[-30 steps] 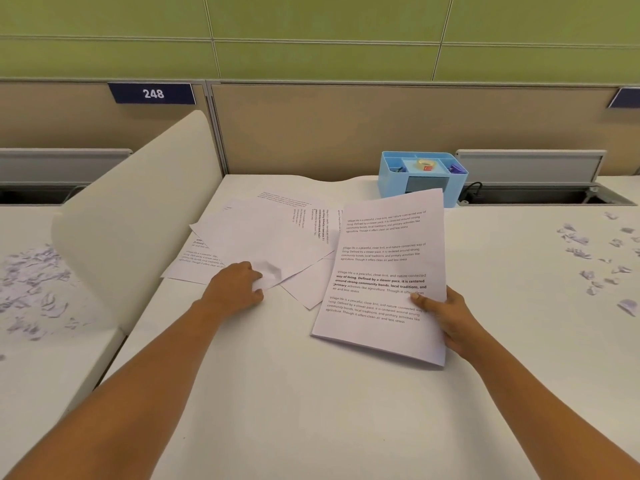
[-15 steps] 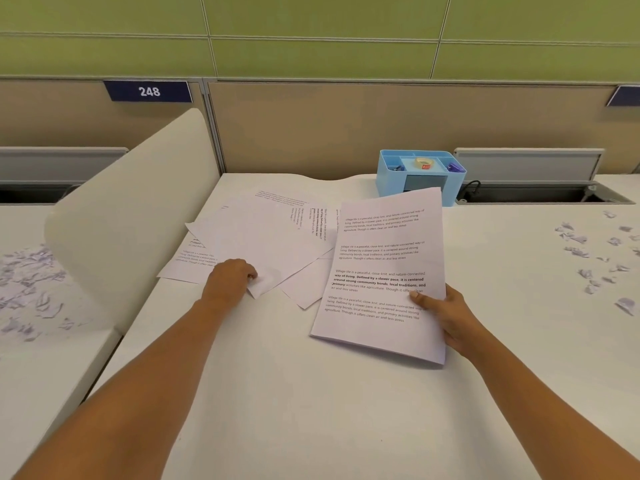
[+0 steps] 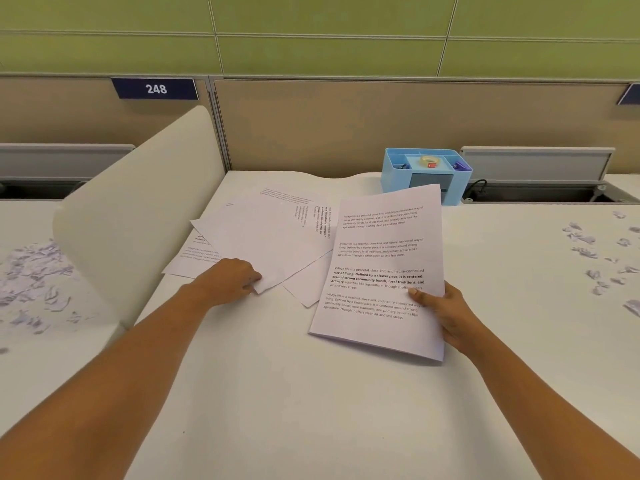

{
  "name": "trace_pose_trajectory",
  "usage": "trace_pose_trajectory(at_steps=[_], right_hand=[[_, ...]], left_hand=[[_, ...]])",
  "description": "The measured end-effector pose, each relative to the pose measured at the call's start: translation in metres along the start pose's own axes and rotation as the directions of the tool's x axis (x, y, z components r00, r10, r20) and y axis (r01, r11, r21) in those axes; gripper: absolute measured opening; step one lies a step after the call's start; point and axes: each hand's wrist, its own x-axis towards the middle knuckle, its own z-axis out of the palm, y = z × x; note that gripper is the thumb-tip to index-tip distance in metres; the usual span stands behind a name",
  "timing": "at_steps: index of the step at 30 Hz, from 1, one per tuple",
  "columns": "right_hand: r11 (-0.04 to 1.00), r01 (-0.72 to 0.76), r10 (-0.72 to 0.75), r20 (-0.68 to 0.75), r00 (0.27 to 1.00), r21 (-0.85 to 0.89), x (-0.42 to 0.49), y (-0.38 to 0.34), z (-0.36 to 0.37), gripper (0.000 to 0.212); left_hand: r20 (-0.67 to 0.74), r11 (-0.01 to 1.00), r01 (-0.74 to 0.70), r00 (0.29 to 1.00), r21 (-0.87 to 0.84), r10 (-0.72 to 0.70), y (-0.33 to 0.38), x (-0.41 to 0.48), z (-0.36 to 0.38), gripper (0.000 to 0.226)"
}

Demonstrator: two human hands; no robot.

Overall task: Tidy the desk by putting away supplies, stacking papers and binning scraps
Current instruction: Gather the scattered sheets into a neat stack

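A printed stack of sheets (image 3: 381, 258) tilts up off the white desk (image 3: 294, 393). My right hand (image 3: 446, 313) grips its lower right edge, thumb on top. Left of it, several loose printed sheets (image 3: 263, 237) lie fanned and overlapping on the desk. My left hand (image 3: 228, 278) pinches the near corner of the top loose sheet, which curls up slightly. A blue desk organiser (image 3: 427, 174) with a tape roll (image 3: 429, 161) and clips stands at the back of the desk.
Torn paper scraps (image 3: 602, 258) are strewn on the desk at the right. More scraps (image 3: 31, 282) cover the neighbouring desk at the left, beyond a curved white divider (image 3: 138, 209). A beige partition runs along the back.
My left hand has closed on the corner of the top loose sheet and lifted it slightly. The right hand keeps holding the stack in the same place.
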Motion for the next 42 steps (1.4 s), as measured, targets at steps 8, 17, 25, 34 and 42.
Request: trace_pose_trajectory(at_steps=[8, 17, 25, 34, 42], right_hand=[[1.0, 0.001, -0.001, 0.011, 1.0, 0.002, 0.0, -0.003, 0.0, 0.022], [0.999, 0.04, -0.041, -0.031, 0.999, -0.027, 0.008, -0.007, -0.006, 0.028], [1.0, 0.003, -0.003, 0.092, 0.996, -0.002, 0.008, -0.01, 0.001, 0.051], [0.984, -0.166, 0.152, 0.204, 0.967, 0.058, 0.001, -0.007, 0.009, 0.028], [0.977, -0.21, 0.196, 0.267, 0.944, 0.025, -0.003, -0.005, 0.013, 0.035]], left_hand=[[-0.201, 0.936, 0.124, 0.959, -0.328, -0.198, 0.003, 0.0, 0.005, 0.024], [-0.51, 0.622, -0.083, 0.662, -0.779, -0.549, 0.031, 0.001, -0.087, 0.033], [-0.121, -0.219, -0.279, 0.832, -0.935, -0.541, 0.046, 0.0, -0.15, 0.025], [0.111, -0.182, -0.008, 0.767, -0.983, -0.632, 0.05, 0.017, -0.1, 0.021], [0.167, -0.145, 0.09, 0.685, -0.985, -0.709, 0.043, 0.021, -0.085, 0.022]])
